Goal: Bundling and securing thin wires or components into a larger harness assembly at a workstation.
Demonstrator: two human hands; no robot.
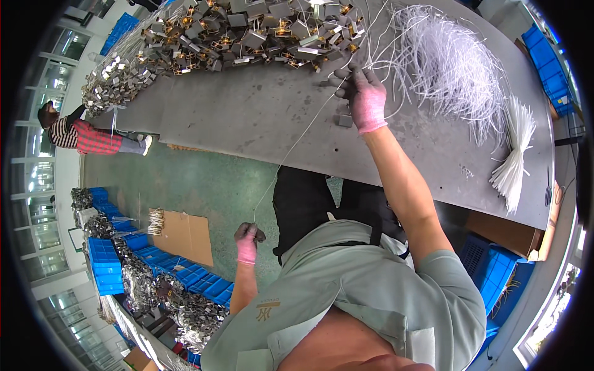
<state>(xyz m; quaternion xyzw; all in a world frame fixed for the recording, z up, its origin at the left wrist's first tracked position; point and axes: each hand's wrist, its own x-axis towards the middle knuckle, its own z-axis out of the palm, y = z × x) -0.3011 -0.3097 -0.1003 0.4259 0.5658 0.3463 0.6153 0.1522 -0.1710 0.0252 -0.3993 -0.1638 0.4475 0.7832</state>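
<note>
Grey-green workwear fills the near foreground; the person sits at a long grey table point(247, 117) and looks down over it.

Left hand point(249, 238): pink-cuffed grey glove, held low beside the knee, off the table and over the green floor point(198, 185). Fingers are curled together and pinched on the near end of a thin white string point(291, 148).

String: it runs taut in one straight line, its long axis rising from the left hand up and to the right, across the table edge to the right hand point(361, 93). That hand, in the same kind of glove, rests on the table top at full reach. Its fingers are bunched together on the far end of the string, just at the fringe of the metal parts. The right hand is plainly the nearer to the parts; the left is well apart from them.

Beyond the right hand lies a heap of small metal parts point(260, 31), grey cases with coppery insides, spread along the far table edge. To the right of it lies a loose tangle of white strings point(445, 62), and a tied bundle of white strings point(513, 161) near the right edge.

Farther off: blue crates point(105, 266) with strung parts at lower left, a cardboard sheet point(182, 235) on the floor, and another person point(86, 136) in a striped and checked top beside the table's left end.
</note>
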